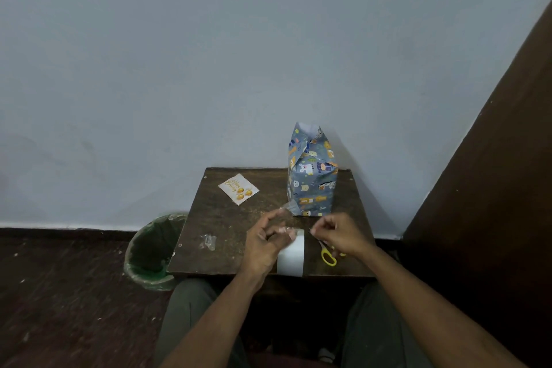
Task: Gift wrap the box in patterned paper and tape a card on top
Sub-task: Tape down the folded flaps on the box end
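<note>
Two bare forearms reach over the person's dark trousers (185, 317) toward a small dark wooden desk (227, 218) set against a pale blue wall (209, 54). Above the desk's near edge the left hand (265, 243) curls its fingers and pinches a strip of clear tape (289, 207), which rises from its fingertips toward the box; the right hand (340, 234), fingers also curled, pinches something at its fingertips too small to make out. Between and beneath the hands, a white sheet of paper (292, 257) lies flush with the near edge, and yellow-handled scissors (328, 254) lie just beside it under the right hand. Upright at the far right corner stands the tall box wrapped in grey-blue paper printed with cartoon animals (312, 179), its top flaps standing open. A square white card with gold balloons (239, 189) lies flat near the far left corner, well apart from the box. Crumpled clear tape (209, 241) sits close to the left edge, with bare desk between it and the card. On the dark floor (59, 293), a green-lined waste bin (153, 251) stands against the desk's near left corner.
</note>
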